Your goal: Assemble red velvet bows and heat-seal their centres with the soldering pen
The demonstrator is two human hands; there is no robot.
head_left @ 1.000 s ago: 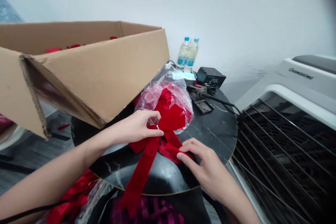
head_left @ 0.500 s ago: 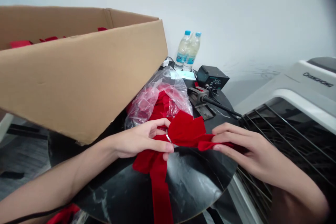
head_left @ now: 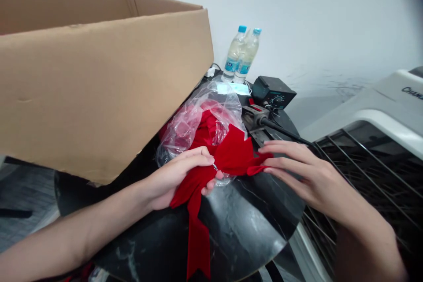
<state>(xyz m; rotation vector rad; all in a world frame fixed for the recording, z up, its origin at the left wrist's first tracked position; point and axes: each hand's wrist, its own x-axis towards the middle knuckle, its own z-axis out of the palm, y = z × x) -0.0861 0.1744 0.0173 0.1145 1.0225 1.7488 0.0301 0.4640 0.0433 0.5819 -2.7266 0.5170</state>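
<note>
A red velvet bow (head_left: 234, 152) hangs over the round table, with one long notched tail (head_left: 198, 242) pointing down toward me. My left hand (head_left: 190, 174) is closed around the bow's middle, where a small silver-coloured piece shows beside the thumb. My right hand (head_left: 297, 169) has its fingertips on the ribbon at the bow's right end, holding it lightly between extended fingers. Behind the bow, a clear plastic bag (head_left: 180, 130) contains more red velvet pieces.
A big cardboard box (head_left: 109, 83) takes up the left. Two water bottles (head_left: 234, 55), a light blue mask (head_left: 234, 88), a black dial box (head_left: 273, 92) and a corded metal tool (head_left: 256, 116) stand behind on the marbled black table (head_left: 251, 229). A white appliance with a wire grille (head_left: 366, 163) is at right.
The left thumb has shifted up over the bow's middle, and the left hand now wraps the lower loop. The right fingers have spread more on the ribbon end. The view has tilted slightly.
</note>
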